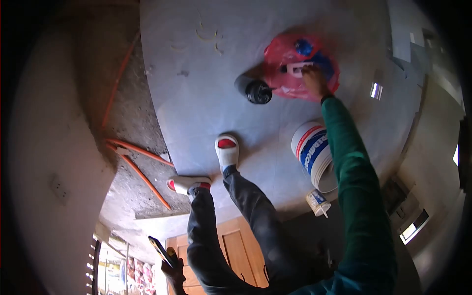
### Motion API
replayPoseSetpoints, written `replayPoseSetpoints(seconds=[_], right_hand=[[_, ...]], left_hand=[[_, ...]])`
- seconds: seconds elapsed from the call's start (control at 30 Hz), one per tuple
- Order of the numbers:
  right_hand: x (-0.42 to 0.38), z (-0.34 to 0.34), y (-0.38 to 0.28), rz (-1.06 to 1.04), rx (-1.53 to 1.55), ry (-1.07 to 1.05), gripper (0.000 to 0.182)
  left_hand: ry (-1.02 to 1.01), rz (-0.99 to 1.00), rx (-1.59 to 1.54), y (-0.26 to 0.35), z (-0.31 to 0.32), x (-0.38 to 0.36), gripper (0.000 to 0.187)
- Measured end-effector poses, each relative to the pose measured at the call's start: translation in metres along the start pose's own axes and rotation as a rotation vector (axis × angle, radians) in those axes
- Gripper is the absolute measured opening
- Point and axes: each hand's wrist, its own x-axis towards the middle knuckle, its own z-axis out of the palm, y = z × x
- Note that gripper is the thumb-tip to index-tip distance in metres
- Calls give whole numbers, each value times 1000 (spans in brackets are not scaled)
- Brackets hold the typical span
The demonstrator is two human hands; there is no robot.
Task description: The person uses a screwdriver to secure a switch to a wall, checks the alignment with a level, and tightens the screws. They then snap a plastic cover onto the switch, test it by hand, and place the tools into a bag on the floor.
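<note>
My right hand, at the end of a green sleeve, reaches over a red plastic bag on the grey floor sheet. Its fingers are closed on a pale object with a dark end, blurred by motion. Blue items show in the bag's opening. Beside the bag stands a black plastic-wrapped bundle. Low on the left, my left hand grips a flat dark tool with a yellow part; what tool it is I cannot make out.
A white and blue bucket lies tilted right of my feet, with a small tub below it. Orange pipes lie on rough ground at the left. A wooden door is behind my legs.
</note>
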Motion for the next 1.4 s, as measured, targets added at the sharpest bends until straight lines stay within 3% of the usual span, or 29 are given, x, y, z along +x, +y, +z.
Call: replayPoseSetpoints(seconds=[0.07, 0.1, 0.13, 0.17, 0.2, 0.27, 0.3, 0.37, 0.4, 0.43, 0.5, 0.53, 0.6, 0.63, 0.7, 0.8, 0.87, 0.9, 0.93, 0.97, 1.0, 1.03, 1.07, 1.1, 1.13, 1.17, 1.2, 1.33, 1.4], right_hand=[[-13, -8, -3, 81, 192, 136, 16], [-14, -9, 0, 62, 131, 28, 16], [-13, -10, -8, 271, 224, -45, 17], [-10, -10, -7, 289, 192, -75, 17], [-7, -4, -8, 302, 166, -114, 18], [2, 10, -12, 397, 161, -58, 19], [5, 15, -12, 240, -18, 33, 25], [19, 42, -11, 145, -351, 103, 30], [20, 66, 2, 55, -419, 16, 31], [25, 61, -7, 80, -463, 42, 33], [20, 162, 40, 368, 1046, 265, 45], [24, 151, 30, 359, 1060, 253, 45], [20, 87, 19, 43, -458, -148, 46], [16, 77, 11, 40, -455, -142, 46], [16, 48, 0, 69, -204, 64, 42], [-5, -33, -22, 229, 212, 217, 53], [-23, -46, -7, 244, 369, 271, 55], [-27, -64, -6, 417, 501, 282, 53], [-28, -75, -6, 413, 483, 473, 46], [-31, -106, -10, 485, 696, 342, 41], [-31, -110, -15, 558, 1571, 369, 31], [-30, -155, -35, 603, 1565, 331, 25], [-28, -180, -45, 518, 1500, 230, 22], [-31, -243, -78, 462, 1749, 249, 21], [-33, -314, -112, 492, 1751, 129, 23], [-35, -345, -129, 259, 1931, 94, 24], [-33, -379, -160, 307, 2150, 162, 29], [-46, -518, -238, -154, 2590, -224, 32], [-55, -577, -274, -284, 2559, -281, 32]], left_hand=[[-4, 5, -64, 19, 5, -2, 28], [-4, 17, -32, 20, 7, 2, 30], [2, 20, 2, 14, 9, 5, 32], [5, 54, 5, 6, 10, 8, 35], [50, 192, 76, -4, 15, 13, 28], [99, 175, 283, -17, 18, 14, 26], [113, 158, 288, -15, 23, 12, 27], [128, 171, 383, -38, 21, 12, 27], [152, 215, 463, -48, 21, 12, 28], [162, 106, 379, -47, 23, 13, 29], [193, -49, 331, -10, 31, 11, 32], [169, -63, 345, -10, 29, 12, 32], [157, -89, 269, -13, 29, 12, 33], [136, -99, 187, -14, 27, 11, 34], [73, -101, 194, -20, 22, 5, 35], [92, -54, 113, -30, 26, -5, 36], [97, 20, 129, -24, 23, -16, 33], [87, -63, 300, -15, 17, -25, 28], [100, 34, 285, -28, 15, -30, 28], [115, 66, 243, -27, 10, -37, 28], [132, 100, 200, -21, 5, -42, 29], [132, 111, 187, -13, -2, -49, 30], [134, 120, 175, -8, -10, -55, 32], [138, 150, 126, -11, -16, -57, 33], [147, 181, 91, 0, -25, -66, 34], [147, 168, 123, -4, -30, -67, 35], [143, 197, 43, 4, -40, -75, 36], [251, 227, -75, 26, -78, -106, 34], [281, 242, -276, 14, -83, -108, 36]])
